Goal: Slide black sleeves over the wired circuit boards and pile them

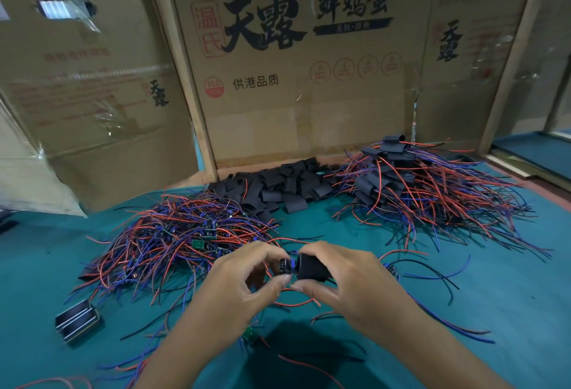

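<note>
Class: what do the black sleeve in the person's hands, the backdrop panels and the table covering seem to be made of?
Matte black sleeve: probably flexible plastic tubing; it holds a soft rounded shape. Brown printed backdrop panels: corrugated cardboard, creased and taped. Teal table covering: seems a smooth, dull mat, perhaps rubber or felt.

- The table cover (509,311) looks like matt green cloth, smooth and felt-like.
- The sleeve (312,266) is matt black, soft-looking and rubbery; the heap of loose sleeves (278,187) has the same dull finish.
- The wires (173,234) have smooth red, blue and black plastic coating with a slight sheen.
- The small part (285,265) by the sleeve's mouth is dark and glossy.
- The boxes (293,95) behind are plain brown cardboard, matt, patched with shiny clear tape (71,11).
- The posts (188,79) look like bare pale wood.
- The small case (77,322) is glossy black.
</note>
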